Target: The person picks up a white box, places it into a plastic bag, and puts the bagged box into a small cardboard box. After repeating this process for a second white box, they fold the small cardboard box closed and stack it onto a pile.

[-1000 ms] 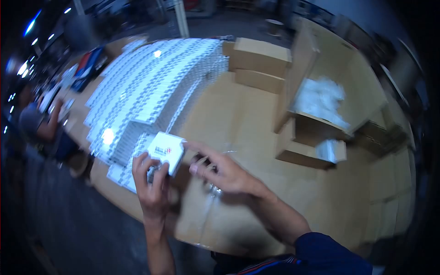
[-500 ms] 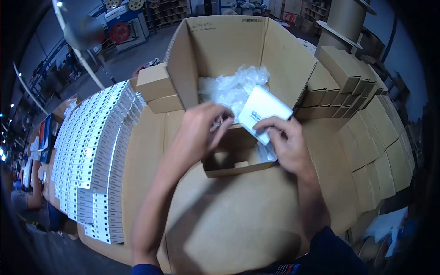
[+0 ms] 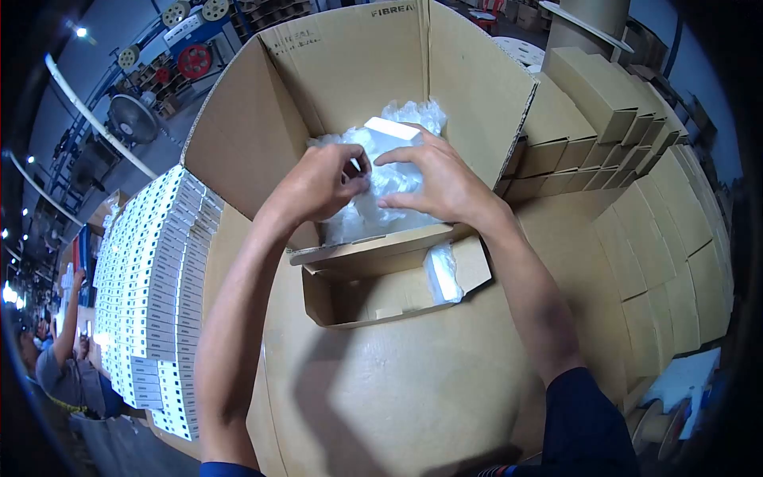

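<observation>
Over the big carton, my left hand [image 3: 322,183] has its fingers curled towards the thumb, close to the clear plastic bags [image 3: 350,226]. What its fingertips pinch is hard to make out against the film. My right hand [image 3: 449,175] faces it, index finger and thumb spread apart. A flat white box [image 3: 393,127] shows past the index finger and seems to be gripped by the rear fingers, which are partly hidden. Below my hands stands a small open brown carton [image 3: 342,318] with a plastic-wrapped white item [image 3: 443,273] at its right end.
The big open carton [image 3: 366,63] rises at the back. Stacked white boxes [image 3: 151,286] stand at the left, folded brown cartons [image 3: 660,254] at the right. Another person [image 3: 63,366] is at the far left.
Both hands have moved forward over the plastic bags in the big carton. The white box has gone from above the small carton to over the bags. My view has shifted too.
</observation>
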The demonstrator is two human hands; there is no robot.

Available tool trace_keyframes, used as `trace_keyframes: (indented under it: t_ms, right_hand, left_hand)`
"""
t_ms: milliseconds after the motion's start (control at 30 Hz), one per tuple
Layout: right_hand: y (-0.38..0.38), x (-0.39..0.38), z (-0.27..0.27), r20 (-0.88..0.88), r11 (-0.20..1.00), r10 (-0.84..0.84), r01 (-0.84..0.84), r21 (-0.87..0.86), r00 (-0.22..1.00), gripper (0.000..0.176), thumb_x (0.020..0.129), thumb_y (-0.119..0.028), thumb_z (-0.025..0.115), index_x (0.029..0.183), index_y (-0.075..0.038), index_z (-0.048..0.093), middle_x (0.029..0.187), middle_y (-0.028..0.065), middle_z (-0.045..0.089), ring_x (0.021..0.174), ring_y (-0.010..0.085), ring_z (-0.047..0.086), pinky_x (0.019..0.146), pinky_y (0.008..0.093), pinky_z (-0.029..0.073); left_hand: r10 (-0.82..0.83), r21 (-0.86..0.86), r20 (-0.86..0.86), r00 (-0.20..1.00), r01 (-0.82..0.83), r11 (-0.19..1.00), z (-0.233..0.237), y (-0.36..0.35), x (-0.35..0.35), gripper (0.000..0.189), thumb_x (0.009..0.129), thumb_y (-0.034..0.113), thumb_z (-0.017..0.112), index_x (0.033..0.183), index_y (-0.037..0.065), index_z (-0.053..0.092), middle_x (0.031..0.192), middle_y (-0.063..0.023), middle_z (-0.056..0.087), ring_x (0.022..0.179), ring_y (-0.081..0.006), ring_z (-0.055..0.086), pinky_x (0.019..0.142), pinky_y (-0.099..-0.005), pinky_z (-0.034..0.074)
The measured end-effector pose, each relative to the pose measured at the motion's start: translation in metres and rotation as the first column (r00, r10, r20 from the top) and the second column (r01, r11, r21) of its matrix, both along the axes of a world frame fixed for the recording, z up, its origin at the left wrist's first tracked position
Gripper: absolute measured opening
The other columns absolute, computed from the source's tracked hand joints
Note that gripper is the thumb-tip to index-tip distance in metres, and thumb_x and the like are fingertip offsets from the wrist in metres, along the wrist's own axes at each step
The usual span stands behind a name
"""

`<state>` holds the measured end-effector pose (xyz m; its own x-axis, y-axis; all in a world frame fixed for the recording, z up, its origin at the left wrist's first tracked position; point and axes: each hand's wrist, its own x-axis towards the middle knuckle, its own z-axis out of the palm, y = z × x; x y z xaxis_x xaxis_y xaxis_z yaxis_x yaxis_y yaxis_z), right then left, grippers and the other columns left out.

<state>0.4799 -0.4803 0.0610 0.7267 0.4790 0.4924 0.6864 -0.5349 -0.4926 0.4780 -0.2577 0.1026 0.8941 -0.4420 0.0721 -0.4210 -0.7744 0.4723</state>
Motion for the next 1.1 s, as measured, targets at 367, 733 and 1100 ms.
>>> trace_keyframes:
  t_ms: [367, 733, 1100]
  right_hand:
    - [0.012, 0.029, -0.012, -0.029, 0.982, -0.125, 0.128, 0.137, 0.992, 0.025, 0.088, -0.026, 0.080, 0.095, -0.002, 0.080, 0.091, 0.0217, 0.069, 0.086, 0.0333, 0.069, 0.082, 0.0427, 0.054]
    - [0.005, -0.026, 0.026, 0.002, 0.975, 0.052, -0.051, 0.216, 0.999, 0.062, 0.072, -0.044, 0.093, 0.115, -0.004, 0.076, 0.116, 0.0172, 0.065, 0.110, 0.0296, 0.061, 0.097, 0.0430, 0.049]
    - [0.043, -0.207, -0.022, -0.120, 0.785, -0.131, 0.177, 0.593, 0.984, 0.035, 0.085, -0.020, 0.087, 0.102, 0.007, 0.073, 0.110, 0.0197, 0.066, 0.097, 0.0290, 0.065, 0.086, 0.0391, 0.053]
  left_hand:
    - [0.494, -0.553, 0.082, 0.866, -0.373, 0.745, -0.013, -0.010, 0.019, 0.023, 0.105, 0.019, 0.059, 0.109, -0.001, 0.069, 0.084, -0.0065, 0.070, 0.065, -0.0119, 0.066, 0.060, -0.0296, 0.053]
    - [0.194, -0.721, 0.142, 0.971, -0.033, 0.692, 0.011, 0.002, -0.033, 0.024, 0.108, 0.021, 0.058, 0.109, 0.001, 0.071, 0.089, 0.0019, 0.066, 0.079, -0.0051, 0.056, 0.068, -0.0228, 0.046]
    - [0.522, -0.933, -0.037, 0.852, -0.217, 0.287, -0.052, -0.067, -0.224, 0.021, 0.108, 0.017, 0.056, 0.097, 0.000, 0.060, 0.083, -0.0023, 0.063, 0.077, -0.0061, 0.054, 0.066, -0.0255, 0.046]
